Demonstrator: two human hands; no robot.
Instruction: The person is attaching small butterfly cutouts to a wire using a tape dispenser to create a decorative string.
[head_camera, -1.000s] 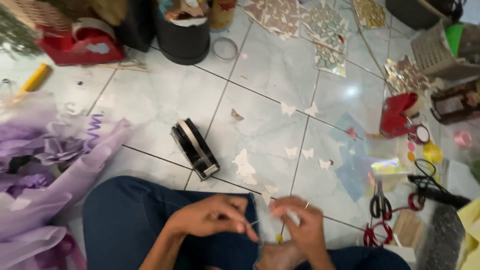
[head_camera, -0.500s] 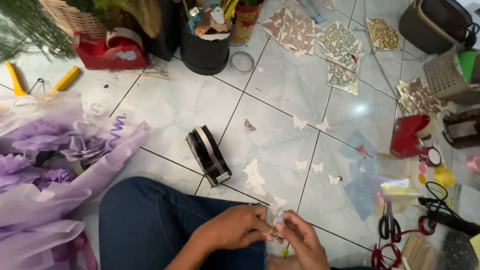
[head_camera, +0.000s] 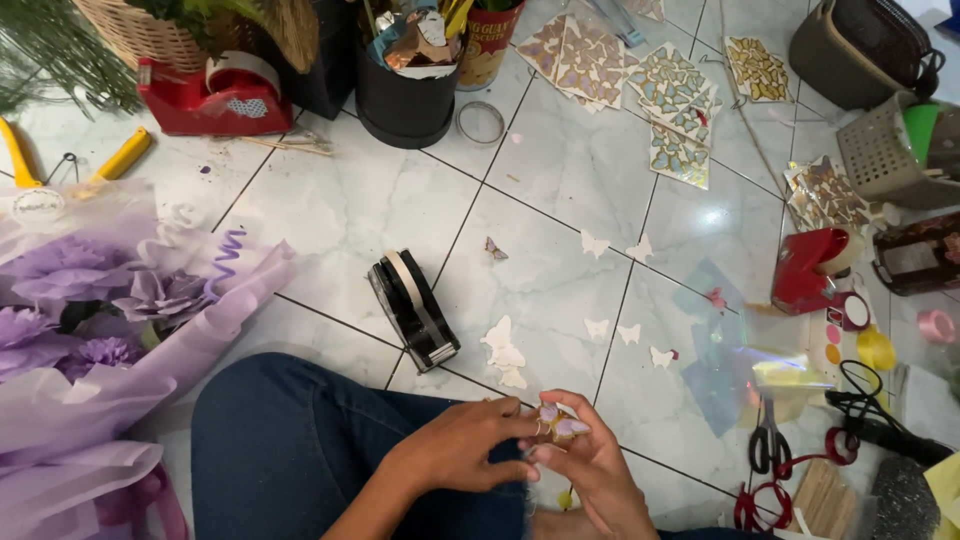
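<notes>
My left hand and my right hand meet low in the view, above my knee in blue jeans. Between their fingertips they pinch a small shiny paper butterfly, purple and gold. Just beyond the hands, several white butterfly cut-outs lie scattered on the pale tiled floor. A black tape dispenser stands to the left of the cut-outs, a little ahead of my left hand.
A purple flower bouquet in lilac wrap fills the left. A red tape dispenser and black bucket sit at the back, with butterfly sheets beyond. Another red dispenser, scissors and clear film lie right.
The view has tipped downward. My hands stayed together over my knee, and the small butterfly now shows between the fingertips.
</notes>
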